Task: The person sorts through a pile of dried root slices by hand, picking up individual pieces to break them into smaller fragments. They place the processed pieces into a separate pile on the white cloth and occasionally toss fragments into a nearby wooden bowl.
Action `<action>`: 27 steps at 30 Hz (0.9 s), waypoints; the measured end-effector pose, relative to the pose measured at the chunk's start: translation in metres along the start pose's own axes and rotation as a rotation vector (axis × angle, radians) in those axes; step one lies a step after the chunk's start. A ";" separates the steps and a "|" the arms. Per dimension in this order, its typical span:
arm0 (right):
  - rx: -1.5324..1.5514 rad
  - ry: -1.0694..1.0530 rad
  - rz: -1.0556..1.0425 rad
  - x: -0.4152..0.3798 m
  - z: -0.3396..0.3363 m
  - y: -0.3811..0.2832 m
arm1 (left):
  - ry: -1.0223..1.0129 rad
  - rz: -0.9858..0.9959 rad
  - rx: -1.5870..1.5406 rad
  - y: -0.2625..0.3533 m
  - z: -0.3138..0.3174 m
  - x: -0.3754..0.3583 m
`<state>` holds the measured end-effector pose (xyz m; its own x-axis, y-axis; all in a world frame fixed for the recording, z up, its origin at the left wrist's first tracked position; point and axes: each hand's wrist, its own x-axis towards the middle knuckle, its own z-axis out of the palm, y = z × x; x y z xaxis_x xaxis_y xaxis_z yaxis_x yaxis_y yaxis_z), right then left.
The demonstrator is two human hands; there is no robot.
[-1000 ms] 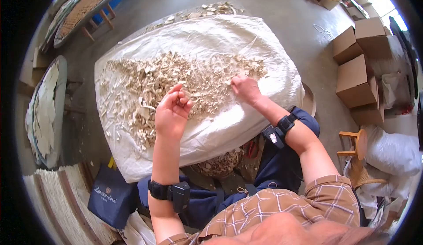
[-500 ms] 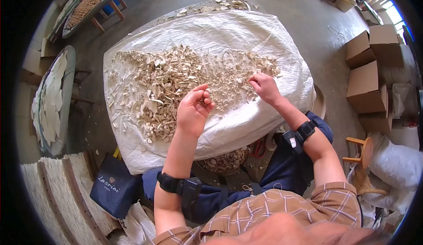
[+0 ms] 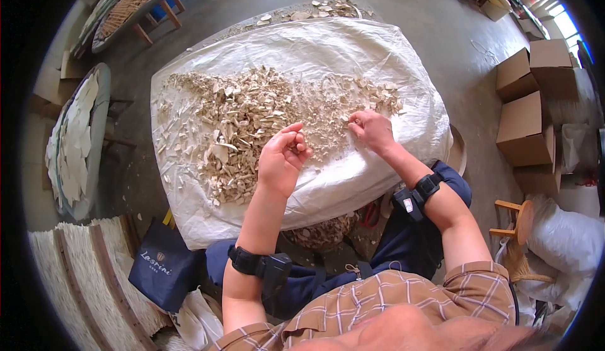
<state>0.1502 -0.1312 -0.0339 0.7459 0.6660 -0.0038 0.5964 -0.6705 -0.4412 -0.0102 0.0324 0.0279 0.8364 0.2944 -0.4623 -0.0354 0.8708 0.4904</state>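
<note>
A white cloth (image 3: 353, 187) covers the table in front of me, with a heap of dry beige chips (image 3: 252, 111) on its left and middle. Finer crumbs (image 3: 321, 108) lie thinly spread to the right of the heap. Over the heap's right edge is my left hand (image 3: 283, 158), palm up with its fingers curled in; what it holds, if anything, is too small to name. My right hand (image 3: 373, 130) is above the finer crumbs, thumb and fingertips pinched together, and whatever lies between them cannot be made out.
A basket of chips (image 3: 324, 232) stands below the table's near edge. Trays of pale sheets (image 3: 79, 140) are at the left, beside a dark blue bag (image 3: 161, 266). Cardboard boxes (image 3: 520, 124), a wooden stool (image 3: 523, 222) and white sacks (image 3: 564, 234) stand at the right.
My right hand has moved slightly left and down, toward my left hand. My left hand has shifted a little to the right, its fingers still curled.
</note>
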 end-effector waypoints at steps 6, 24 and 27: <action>0.056 0.022 0.001 0.001 0.006 0.000 | -0.007 -0.013 -0.007 -0.001 -0.001 0.001; -0.044 0.113 -0.175 0.000 0.008 -0.004 | 0.003 -0.009 0.022 -0.005 -0.006 -0.003; -0.084 0.128 -0.148 0.003 0.016 -0.002 | -0.007 -0.015 0.016 -0.006 -0.008 -0.002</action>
<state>0.1465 -0.1227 -0.0473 0.6763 0.7163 0.1717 0.7213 -0.5967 -0.3517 -0.0157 0.0297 0.0200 0.8405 0.2785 -0.4648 -0.0139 0.8686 0.4953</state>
